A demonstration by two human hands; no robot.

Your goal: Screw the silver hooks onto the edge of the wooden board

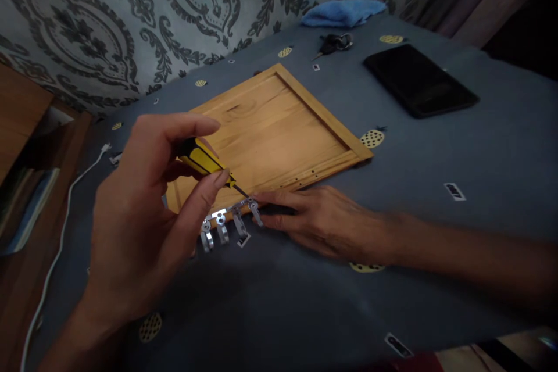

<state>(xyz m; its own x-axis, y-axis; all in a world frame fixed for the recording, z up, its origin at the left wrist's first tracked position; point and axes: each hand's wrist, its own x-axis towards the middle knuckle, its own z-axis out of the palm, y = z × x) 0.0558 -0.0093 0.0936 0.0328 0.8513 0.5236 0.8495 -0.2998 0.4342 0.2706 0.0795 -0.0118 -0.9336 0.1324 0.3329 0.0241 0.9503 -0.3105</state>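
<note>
My left hand (143, 203) is closed around the handle of a yellow and black screwdriver (203, 160). The screwdriver slants down to the right, its tip at the rightmost hook of a shiny metal hook rail (221, 219). The rail lies along the near edge of a framed wooden panel (270, 133), its several curved hooks hanging over that edge. From the right, my right hand (325, 218) grips the rail's right end between its fingers, close to the screwdriver tip. Small dark holes show in the panel's frame just right of the rail. My left hand covers the panel's left part.
A dark tablet (421, 81) lies at the right on the blue patterned cloth (501, 174). Keys (335, 43) and a folded blue cloth (344, 13) are at the back, near the patterned wall. A white cable (65, 232) runs beside wooden furniture (26, 122) at the left.
</note>
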